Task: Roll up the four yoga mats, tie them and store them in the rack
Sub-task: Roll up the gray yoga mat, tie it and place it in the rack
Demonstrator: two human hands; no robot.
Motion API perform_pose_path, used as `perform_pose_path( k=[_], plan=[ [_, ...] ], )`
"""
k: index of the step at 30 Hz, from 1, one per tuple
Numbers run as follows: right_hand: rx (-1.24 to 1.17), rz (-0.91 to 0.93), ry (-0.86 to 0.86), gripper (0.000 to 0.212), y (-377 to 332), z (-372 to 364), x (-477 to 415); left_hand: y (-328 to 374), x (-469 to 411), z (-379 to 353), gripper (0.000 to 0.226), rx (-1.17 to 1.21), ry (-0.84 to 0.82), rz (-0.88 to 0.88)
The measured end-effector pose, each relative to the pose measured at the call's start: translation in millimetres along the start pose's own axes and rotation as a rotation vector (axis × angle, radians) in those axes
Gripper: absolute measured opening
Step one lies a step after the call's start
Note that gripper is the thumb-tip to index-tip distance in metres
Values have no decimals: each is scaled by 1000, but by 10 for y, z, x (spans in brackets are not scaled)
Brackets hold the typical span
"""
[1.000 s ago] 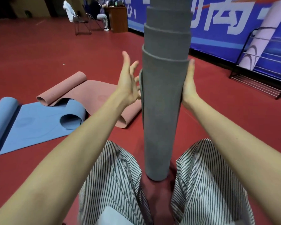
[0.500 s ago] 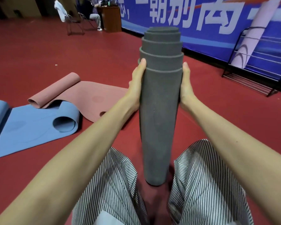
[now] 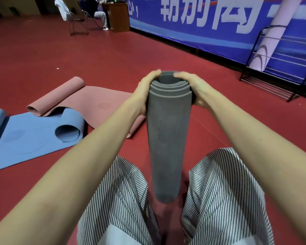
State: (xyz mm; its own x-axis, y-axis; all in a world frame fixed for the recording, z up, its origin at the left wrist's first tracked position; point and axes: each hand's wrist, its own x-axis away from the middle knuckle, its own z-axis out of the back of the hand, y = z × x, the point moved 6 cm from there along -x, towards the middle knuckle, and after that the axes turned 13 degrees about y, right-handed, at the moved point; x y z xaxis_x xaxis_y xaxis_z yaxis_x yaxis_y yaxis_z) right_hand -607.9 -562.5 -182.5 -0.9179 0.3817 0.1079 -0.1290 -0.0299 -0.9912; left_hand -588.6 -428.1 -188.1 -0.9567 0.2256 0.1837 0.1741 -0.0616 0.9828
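Note:
A rolled grey yoga mat (image 3: 168, 138) stands upright on the red floor between my knees. My left hand (image 3: 145, 91) grips its top end from the left, fingers curled over the rim. On the opposite side my right hand (image 3: 193, 87) grips the same end, thumb on top of the stepped layers. A blue mat (image 3: 34, 137) lies mostly unrolled at the left, both ends curled. Behind it lies a pink mat (image 3: 95, 101), partly rolled. At the right wall a black wire rack (image 3: 272, 82) holds a rolled pale pink mat (image 3: 272, 32) leaning upright.
A blue banner wall (image 3: 201, 32) runs along the back right. Folding chairs (image 3: 76, 20), a seated person and a wooden desk (image 3: 118, 16) stand at the far back. Open red floor (image 3: 78, 55) lies between me and them.
Both hands slid up from the mat's sides to its top end and now curl over it. The protruding inner layers have been pushed down, so the roll is shorter and nearly flush.

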Motion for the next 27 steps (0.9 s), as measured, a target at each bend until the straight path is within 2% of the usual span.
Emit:
perform_pose_path(
  k=[2, 3, 5, 8, 12, 14, 17, 18, 20, 22, 24, 26, 27],
  plan=[
    [-1, -5, 46, 16, 58, 45, -42, -19, 33, 28, 29, -49, 39, 18],
    [5, 15, 64, 16, 48, 57, -67, -27, 56, 46, 26, -53, 52, 49],
    [2, 30, 88, 21, 21, 42, -56, -62, 65, 64, 25, -35, 78, 114],
    [-64, -12, 127, 16, -42, 49, -45, 14, 114, 69, 22, -35, 136, 137],
    [-81, 47, 103, 10, -332, 134, 10, 265, 131, 10, 21, -115, 101, 139],
    [74, 104, 105, 23, -266, 177, 50, 185, 65, 7, 18, -216, 91, 131],
    [280, 117, 70, 43, -61, 197, 84, -17, 0, 33, 32, -294, 74, 133],
    [437, 174, 94, 45, -112, 202, 56, -20, -24, 28, 29, -321, 73, 116],
    [820, 300, 139, 44, -300, 168, 40, 73, -28, 1, 9, -397, 66, 76],
    [1061, 354, 165, 42, -432, 91, 60, 163, 25, -26, 6, -465, 64, 68],
    [1096, 302, 122, 49, -384, 81, 41, 156, 13, -44, 5, -485, 46, 73],
    [955, 245, 127, 55, -295, 114, 60, 82, -2, -60, 8, -400, 30, 123],
    [860, 236, 139, 49, -279, 126, 71, 47, 8, -66, 11, -328, 42, 153]
  ],
)
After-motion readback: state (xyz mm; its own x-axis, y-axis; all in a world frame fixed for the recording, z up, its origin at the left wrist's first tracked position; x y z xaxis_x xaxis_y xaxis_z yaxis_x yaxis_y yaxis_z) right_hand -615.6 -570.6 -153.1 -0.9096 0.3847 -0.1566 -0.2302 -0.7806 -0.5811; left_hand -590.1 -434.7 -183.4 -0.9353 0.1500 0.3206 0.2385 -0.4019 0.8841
